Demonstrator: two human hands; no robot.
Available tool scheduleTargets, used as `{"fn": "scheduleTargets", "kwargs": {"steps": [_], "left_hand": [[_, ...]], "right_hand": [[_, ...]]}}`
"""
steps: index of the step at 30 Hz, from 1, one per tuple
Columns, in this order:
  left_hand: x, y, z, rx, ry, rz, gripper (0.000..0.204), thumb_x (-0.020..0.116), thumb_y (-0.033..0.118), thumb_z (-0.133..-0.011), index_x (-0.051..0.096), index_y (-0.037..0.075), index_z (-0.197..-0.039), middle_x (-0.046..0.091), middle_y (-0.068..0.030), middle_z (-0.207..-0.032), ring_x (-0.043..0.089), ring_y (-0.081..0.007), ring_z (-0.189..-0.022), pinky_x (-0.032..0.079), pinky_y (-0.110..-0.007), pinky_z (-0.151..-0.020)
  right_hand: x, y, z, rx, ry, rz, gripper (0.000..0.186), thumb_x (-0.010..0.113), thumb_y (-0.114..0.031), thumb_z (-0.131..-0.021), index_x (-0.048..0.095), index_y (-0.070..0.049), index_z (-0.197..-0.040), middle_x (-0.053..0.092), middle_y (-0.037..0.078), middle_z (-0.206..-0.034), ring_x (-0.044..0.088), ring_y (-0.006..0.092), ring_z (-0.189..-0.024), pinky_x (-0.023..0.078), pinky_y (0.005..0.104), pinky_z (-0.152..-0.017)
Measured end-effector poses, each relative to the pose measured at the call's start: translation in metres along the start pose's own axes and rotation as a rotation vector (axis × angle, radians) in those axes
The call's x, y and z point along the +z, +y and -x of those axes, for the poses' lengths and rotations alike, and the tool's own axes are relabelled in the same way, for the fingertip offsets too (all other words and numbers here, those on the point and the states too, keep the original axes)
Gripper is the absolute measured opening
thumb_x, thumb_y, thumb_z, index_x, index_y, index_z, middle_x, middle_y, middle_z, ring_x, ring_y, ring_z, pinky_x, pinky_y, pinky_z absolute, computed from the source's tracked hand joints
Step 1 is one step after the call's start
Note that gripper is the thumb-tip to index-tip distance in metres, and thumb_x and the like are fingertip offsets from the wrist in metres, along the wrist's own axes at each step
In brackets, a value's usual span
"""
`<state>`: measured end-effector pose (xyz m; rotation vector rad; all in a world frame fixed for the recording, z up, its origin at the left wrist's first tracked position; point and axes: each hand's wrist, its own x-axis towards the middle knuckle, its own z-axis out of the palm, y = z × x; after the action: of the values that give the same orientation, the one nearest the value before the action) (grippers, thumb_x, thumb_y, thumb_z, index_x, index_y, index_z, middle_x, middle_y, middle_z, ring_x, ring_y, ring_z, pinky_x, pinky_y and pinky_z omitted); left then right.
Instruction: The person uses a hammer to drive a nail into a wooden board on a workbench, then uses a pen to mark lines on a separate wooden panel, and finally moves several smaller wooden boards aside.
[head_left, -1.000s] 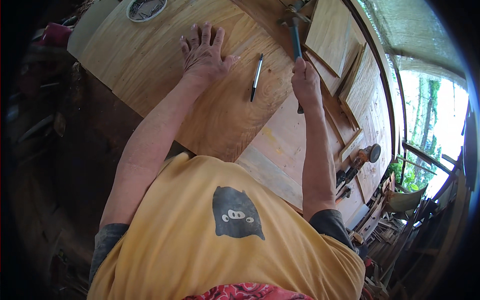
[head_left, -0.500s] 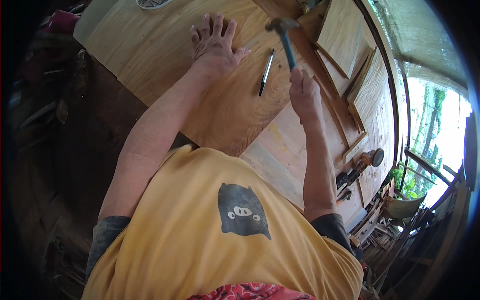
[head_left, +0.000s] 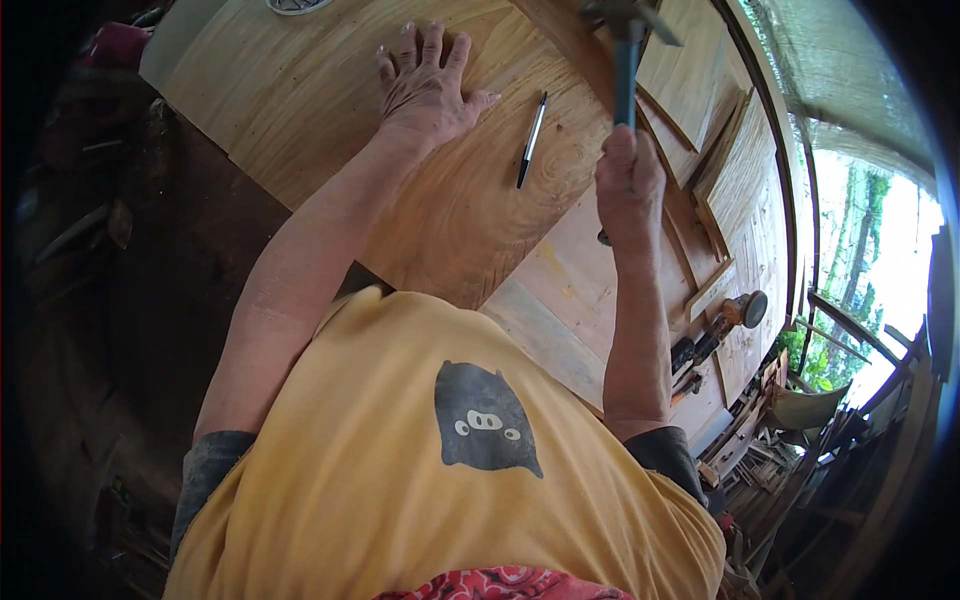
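Note:
My left hand [head_left: 425, 98] lies flat on a wide wooden panel [head_left: 290, 110], its fingers spread. To the right, my right hand [head_left: 632, 185] is closed round the handle of a claw hammer [head_left: 625, 80] with a blue-green grip. The hammer is raised, its metal head at the top of the picture, slightly blurred and partly cut off by the edge. Between my hands a silver and black pen [head_left: 532, 140] lies on the panel, touched by neither.
Flat wooden boards [head_left: 685, 75] are stacked at the far right of the bench. A power tool with a round disc head [head_left: 745, 310] lies near its right edge. A round white container [head_left: 298, 5] sits at the far left. Scrap wood [head_left: 750, 460] is piled beyond, lower right.
My right hand has lifted the hammer up and to the right, away from the panel. My left hand has stayed in place on the panel, and the pen lies where it was.

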<state>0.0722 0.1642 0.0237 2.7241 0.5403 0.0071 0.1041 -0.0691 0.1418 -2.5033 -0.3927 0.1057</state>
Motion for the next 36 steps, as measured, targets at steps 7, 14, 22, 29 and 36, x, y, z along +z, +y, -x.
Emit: {"fn": "scheduleTargets", "kwargs": {"steps": [7,14,22,29,36], "left_hand": [[0.002,0.004,-0.001,0.026,-0.001,-0.01,0.087,0.059,0.065,-0.097,0.032,0.02,-0.166,0.016,-0.0125,-0.175,0.004,-0.0375,-0.162,0.004,-0.063,-0.128],[0.003,-0.001,-0.002,0.021,0.003,0.021,0.088,0.06,0.064,-0.096,0.031,0.018,-0.166,0.015,-0.0138,-0.175,0.003,-0.0387,-0.162,0.005,-0.064,-0.128],[0.006,0.0,0.001,0.035,0.006,0.002,0.089,0.06,0.067,-0.095,0.032,0.02,-0.166,0.016,-0.012,-0.175,0.005,-0.0374,-0.163,0.006,-0.064,-0.127],[-0.007,-0.03,0.035,0.105,-0.01,0.009,0.098,0.068,0.065,-0.09,0.031,0.013,-0.165,0.019,-0.0171,-0.174,0.005,-0.0409,-0.162,0.008,-0.065,-0.126],[-0.019,-0.061,0.093,0.018,-0.004,-0.031,0.103,0.069,0.067,-0.088,0.03,0.011,-0.165,0.017,-0.017,-0.174,0.005,-0.0423,-0.162,0.006,-0.066,-0.126]], "right_hand": [[0.03,0.035,0.008,0.174,-0.288,0.397,0.052,0.048,-0.052,-0.108,0.061,-0.003,-0.099,0.069,0.03,-0.094,0.065,0.0528,-0.098,0.051,0.0582,-0.082],[0.01,0.003,0.003,0.051,0.005,0.075,0.046,0.049,-0.046,-0.109,0.06,-0.004,-0.095,0.066,0.026,-0.08,0.064,0.0524,-0.083,0.05,0.0568,-0.072],[0.018,0.018,0.006,0.095,-0.133,0.117,0.054,0.051,-0.055,-0.107,0.061,-0.003,-0.096,0.067,0.021,-0.083,0.067,0.0384,-0.083,0.051,0.0499,-0.074],[0.049,0.032,0.074,0.073,-0.076,-0.578,0.048,0.062,-0.054,-0.105,0.054,-0.008,-0.092,0.049,-0.004,-0.069,0.045,0.0053,-0.06,0.037,0.0245,-0.052],[0.036,0.006,0.065,0.086,0.027,-0.585,0.061,0.045,-0.065,-0.107,0.055,-0.007,-0.09,0.05,0.001,-0.07,0.048,0.0084,-0.061,0.039,0.0274,-0.051]]}}
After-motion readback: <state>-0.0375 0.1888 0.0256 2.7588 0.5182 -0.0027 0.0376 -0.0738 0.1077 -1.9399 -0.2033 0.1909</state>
